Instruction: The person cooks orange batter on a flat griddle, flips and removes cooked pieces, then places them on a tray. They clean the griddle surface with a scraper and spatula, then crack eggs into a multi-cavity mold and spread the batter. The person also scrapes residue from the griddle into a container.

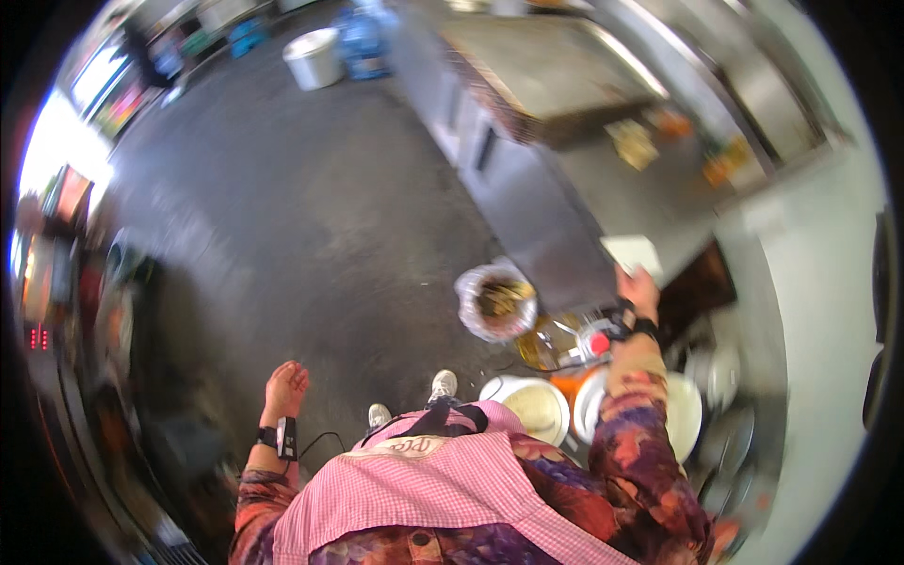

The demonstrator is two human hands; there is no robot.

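Note:
My right hand [641,294] grips the near edge of a flat, white, squarish piece [632,254] at the end of the steel counter [527,184]. Its exact kind does not show. My left hand [285,389] hangs over the floor at the left, away from any object, with nothing in it and its fingers loosely bent. Beside my right wrist are a dark brown board-like panel [699,290] and a clear container of yellow liquid [549,343]. Both wrists wear black straps.
A bin lined with clear plastic [496,303] holds scraps beside the counter. White buckets [535,407] stand near my feet. On the counter lie a griddle-like slab [556,71] and yellow bits [633,143]. Farther off are a white bucket [312,60] and a blue water bottle [363,42].

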